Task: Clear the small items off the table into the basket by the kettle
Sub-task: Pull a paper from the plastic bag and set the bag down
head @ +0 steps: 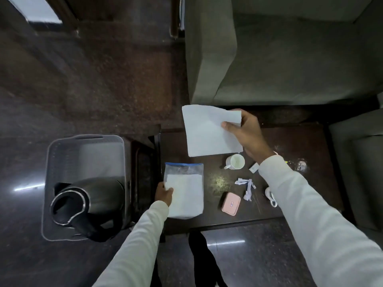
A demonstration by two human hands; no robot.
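A dark wooden table point(294, 139) holds the small items. My right hand point(243, 129) pinches a white sheet of paper point(207, 133) by its right edge, above the table's far side. My left hand point(164, 193) grips the left edge of a clear zip bag point(185, 193) with a blue seal and white contents, lying at the table's left edge. A white cup point(235, 161), a pink case point(231, 204) and crumpled white wrappers point(246, 187) lie on the table. The grey basket point(87, 150) stands to the left, with a black kettle point(87, 201) in its near end.
A small white packet point(253, 168) and a white object point(270, 196) lie partly hidden by my right sleeve. A glass point(299, 164) stands at the table's right. Grey sofa seats point(290, 59) border the table at the back and right. The floor is dark and glossy.
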